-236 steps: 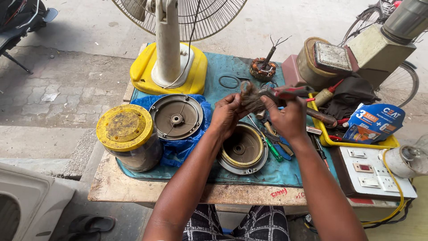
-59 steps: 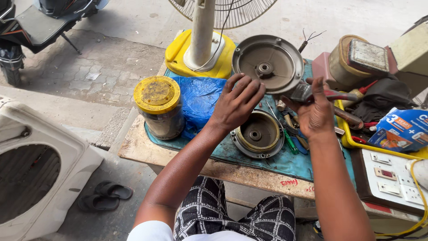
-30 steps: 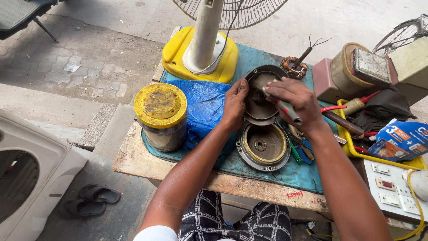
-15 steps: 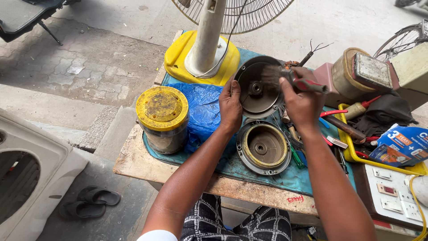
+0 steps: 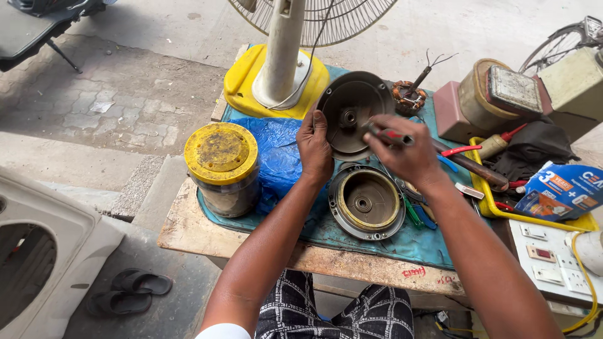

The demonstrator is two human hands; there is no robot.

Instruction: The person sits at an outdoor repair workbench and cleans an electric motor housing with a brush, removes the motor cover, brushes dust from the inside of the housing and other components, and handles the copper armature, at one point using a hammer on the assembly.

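seen from above, a wooden workbench [image 5: 188, 226] under a teal mat [image 5: 352, 232], crowded with motor parts. everything below placed relative to the round grey motor cover [image 5: 342, 135] held tilted up near the bench's middle.

behind the cover, a pedestal fan's yellow base [image 5: 242, 78] and pale column [image 5: 282, 50]. left of the cover, crumpled blue plastic sheet [image 5: 273, 154], then a glass jar with a yellow lid [image 5: 221, 164]. directly below the cover, flat on the mat, a second round motor housing [image 5: 366, 202], hollow side up. right of the cover, a yellow tray [image 5: 487, 188] of tools and a blue printed box [image 5: 562, 191]. behind and right, a small copper-wound stator [image 5: 408, 97].

left hand [image 5: 315, 147] clamped on the cover's left rim, thumb in front, fingers behind, holding it on edge with its inner face toward the camera. right hand [image 5: 405, 150] closed around a red-handled tool [image 5: 392, 135], long axis running left to right, tip aimed left at the cover's central bearing hub [image 5: 347, 117]. hub just left of the tip, near but contact not discernible. right hand the nearer to the hub; left hand only steadying the rim.
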